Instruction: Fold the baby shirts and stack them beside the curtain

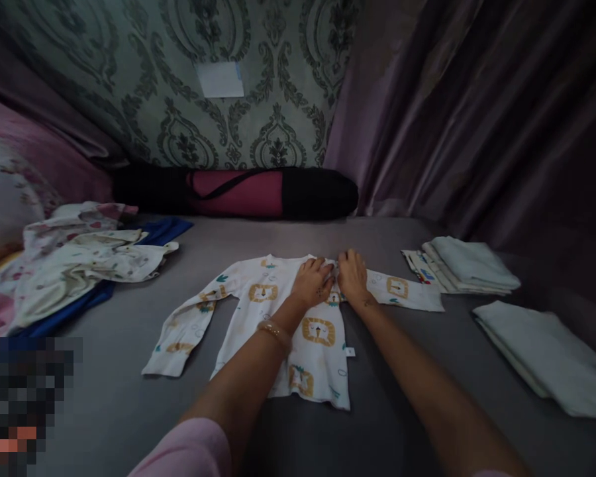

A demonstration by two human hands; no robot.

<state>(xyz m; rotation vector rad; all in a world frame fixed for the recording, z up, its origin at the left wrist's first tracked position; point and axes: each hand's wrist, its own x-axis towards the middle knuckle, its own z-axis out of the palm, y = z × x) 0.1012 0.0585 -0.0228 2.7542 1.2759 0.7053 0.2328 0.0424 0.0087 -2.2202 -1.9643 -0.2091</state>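
Observation:
A small white long-sleeved shirt (278,318) with lion faces and green leaves lies spread on the grey sheet, its neckline at the far side. My left hand (314,281) is on the upper right part of the shirt, its fingers bent and closed on the cloth near the shoulder. Just beside it, my right hand (352,273) holds the fabric where the right sleeve begins, fingers curled down. That sleeve stretches out to the right; the left one slants down toward me. The fingertips are partly hidden in the cloth.
Loose clothes (94,258) are heaped at the left on a blue cloth (163,230). Folded clothes (469,265) form a stack at the right, with another folded pale cloth (546,354) nearer. A long black and red bag (248,192) lies along the patterned wall, beside purple curtains (417,112).

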